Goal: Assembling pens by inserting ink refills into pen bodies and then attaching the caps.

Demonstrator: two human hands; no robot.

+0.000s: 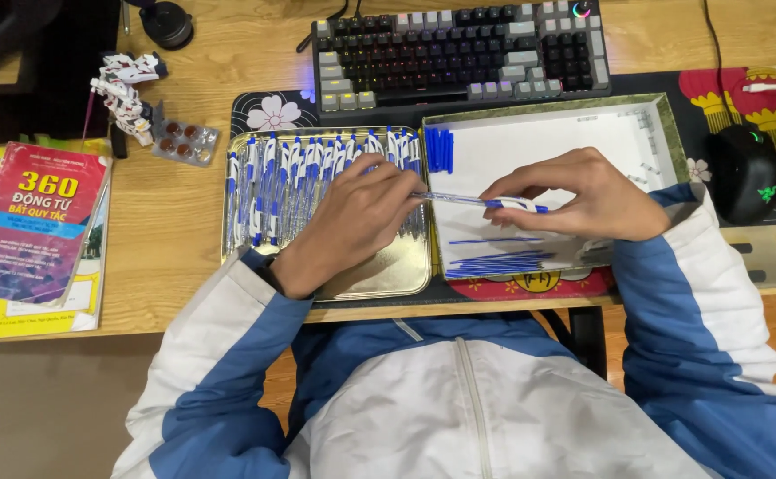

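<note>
Centrally, blue pen (pixel 481 202) between hands.

Light wooden desk (pixel 184 222); dark patterned desk mat (pixel 760 257) across it; brownish floor (pixel 42 417) below; even indoor light.

Home desk: wooden desk (pixel 175 222), keyboard (pixel 459 49), mouse (pixel 747 173), books (pixel 33 231).

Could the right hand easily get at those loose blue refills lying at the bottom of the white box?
Probably yes. The right hand hovers over the white box, just above the blue refills, with nothing covering them. But its fingers are busy pinching a pen that the left hand also holds.
</note>
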